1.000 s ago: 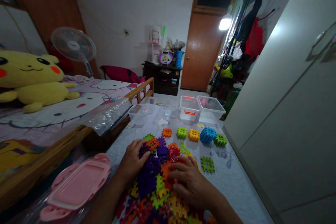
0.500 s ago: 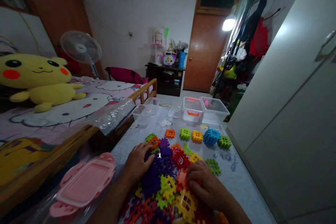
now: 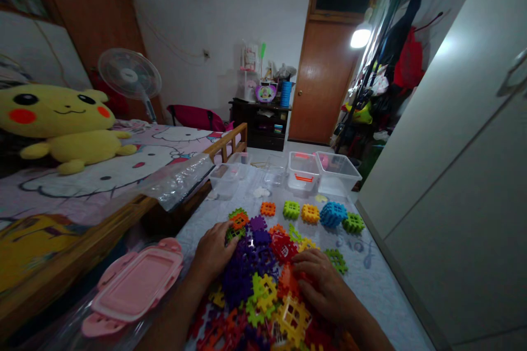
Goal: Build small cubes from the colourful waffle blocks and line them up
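A loose heap of notched plastic building blocks lies before me, with purple blocks [image 3: 241,279] in the middle. My left hand [image 3: 214,252] rests at the heap's left edge, thumb and fingers apart, beside a green block [image 3: 235,234] and an orange block [image 3: 239,221]. On the right side, my right hand [image 3: 325,285] has its fingers bent over an orange-red block [image 3: 287,281]; its fingertips are partly hidden. Yellow blocks [image 3: 294,315] with window openings lie nearer me. A red block [image 3: 283,247] sits between the hands.
Behind the heap stand small stacks: orange [image 3: 268,209], lime [image 3: 291,209], yellow [image 3: 310,213], blue [image 3: 333,214] and green [image 3: 354,222]. Clear plastic boxes [image 3: 303,185] line the far table edge. A pink lid [image 3: 135,285] lies at left, and a white cabinet [image 3: 453,192] borders the right.
The orange-red block by my right hand has shifted and lost its pale glare. My left hand has moved slightly left, showing more of the green block. The view has shifted slightly.
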